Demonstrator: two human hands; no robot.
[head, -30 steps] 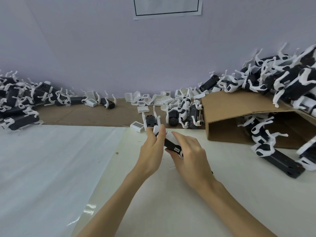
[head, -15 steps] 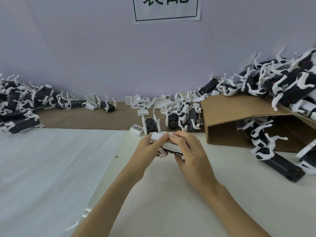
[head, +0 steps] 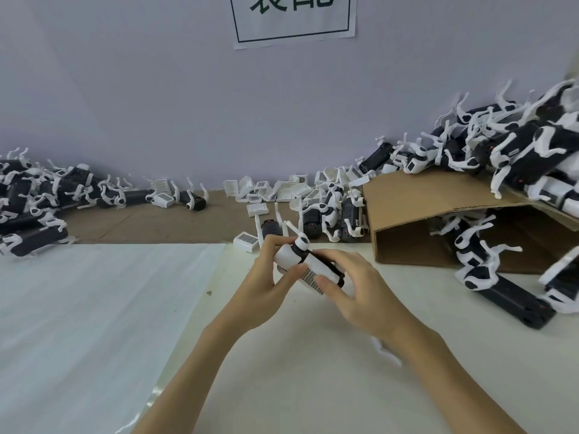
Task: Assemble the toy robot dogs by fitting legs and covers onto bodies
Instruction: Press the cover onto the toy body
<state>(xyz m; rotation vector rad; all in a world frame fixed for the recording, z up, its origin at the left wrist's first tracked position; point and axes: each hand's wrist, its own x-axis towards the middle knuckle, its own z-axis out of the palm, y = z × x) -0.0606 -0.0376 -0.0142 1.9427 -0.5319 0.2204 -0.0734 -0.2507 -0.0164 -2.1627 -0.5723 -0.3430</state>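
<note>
My left hand (head: 266,278) and right hand (head: 354,286) both grip one toy robot dog body (head: 308,264) above the surface (head: 313,371).

Assembly workshop; heaped toy dogs (head: 517,151); loose covers (head: 282,192); wall sign (head: 293,17).

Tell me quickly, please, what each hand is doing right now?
Left hand: closed on the toy dog body, at its white end.
Right hand: closed on the same toy dog body.
</note>
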